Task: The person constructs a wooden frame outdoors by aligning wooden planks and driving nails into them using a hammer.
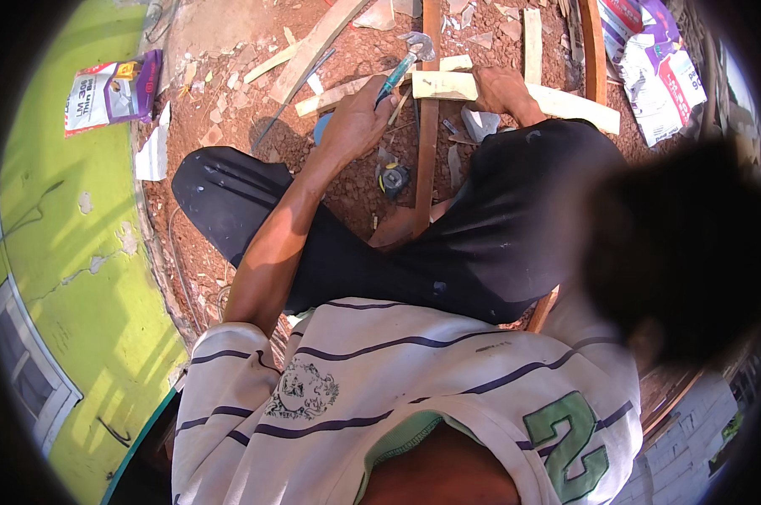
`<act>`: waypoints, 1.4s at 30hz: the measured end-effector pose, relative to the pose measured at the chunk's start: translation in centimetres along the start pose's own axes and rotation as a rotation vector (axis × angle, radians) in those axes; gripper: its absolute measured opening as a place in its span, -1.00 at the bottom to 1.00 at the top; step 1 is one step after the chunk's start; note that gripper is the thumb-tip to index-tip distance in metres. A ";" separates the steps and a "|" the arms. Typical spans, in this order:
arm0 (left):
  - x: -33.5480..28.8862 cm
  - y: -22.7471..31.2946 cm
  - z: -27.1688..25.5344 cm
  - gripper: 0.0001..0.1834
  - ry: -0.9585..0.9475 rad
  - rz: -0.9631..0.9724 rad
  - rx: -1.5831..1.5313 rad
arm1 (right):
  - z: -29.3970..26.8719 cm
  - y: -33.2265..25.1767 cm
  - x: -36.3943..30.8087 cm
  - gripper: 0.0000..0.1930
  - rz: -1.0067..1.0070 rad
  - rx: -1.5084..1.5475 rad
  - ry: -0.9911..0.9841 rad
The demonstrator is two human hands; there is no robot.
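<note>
My left hand (357,118) is closed around the teal handle of a claw hammer (395,77). Its metal head points away from me, close to a reddish-brown wooden batten (426,151) that runs lengthwise between my legs. Across this batten lies a short pale wood piece (444,85). My right hand (502,91) grips the right end of that piece, its fingertips partly hidden. Longer pale wood strips (578,108) extend to both sides beneath. A tape measure (393,179) rests on the soil just left of the batten.
Reddish soil with broken tile shards surrounds the wood. More boards (317,50) lie farther off. A printed bag (114,93) sits by the green wall (86,252) at left; torn bags (658,76) lie at far right. A dark blurred shape (683,252) covers the right side.
</note>
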State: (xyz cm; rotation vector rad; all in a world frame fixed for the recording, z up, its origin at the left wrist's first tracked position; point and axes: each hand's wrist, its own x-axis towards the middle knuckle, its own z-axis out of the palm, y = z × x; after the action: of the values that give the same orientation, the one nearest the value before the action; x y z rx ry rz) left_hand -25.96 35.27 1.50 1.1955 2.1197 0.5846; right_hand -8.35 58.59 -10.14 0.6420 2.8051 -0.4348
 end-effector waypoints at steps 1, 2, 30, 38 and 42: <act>-0.6 1.2 -0.5 -0.62 0.053 0.002 -0.026 | -0.2 -0.3 0.0 -0.50 0.007 0.002 -0.009; -1.1 2.5 -1.1 -0.62 0.107 0.004 -0.053 | -0.3 -0.6 -0.2 -0.52 0.013 0.005 -0.018; -1.5 4.3 2.4 -0.69 0.200 0.060 0.033 | -2.1 -0.1 -1.4 -0.60 0.015 0.072 0.163; -0.7 7.2 2.1 -0.68 0.749 0.563 -0.784 | 0.5 -0.4 -2.2 -0.64 0.042 0.083 0.062; -1.1 -1.1 3.4 -0.66 0.245 0.137 0.143 | -1.1 -2.0 0.8 -0.76 -0.032 0.058 0.180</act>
State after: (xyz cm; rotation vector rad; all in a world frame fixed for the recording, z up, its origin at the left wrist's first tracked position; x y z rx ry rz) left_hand -23.77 33.97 -1.28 1.4194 2.3287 0.6801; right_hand -10.09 57.58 -8.84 0.6812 2.9858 -0.4895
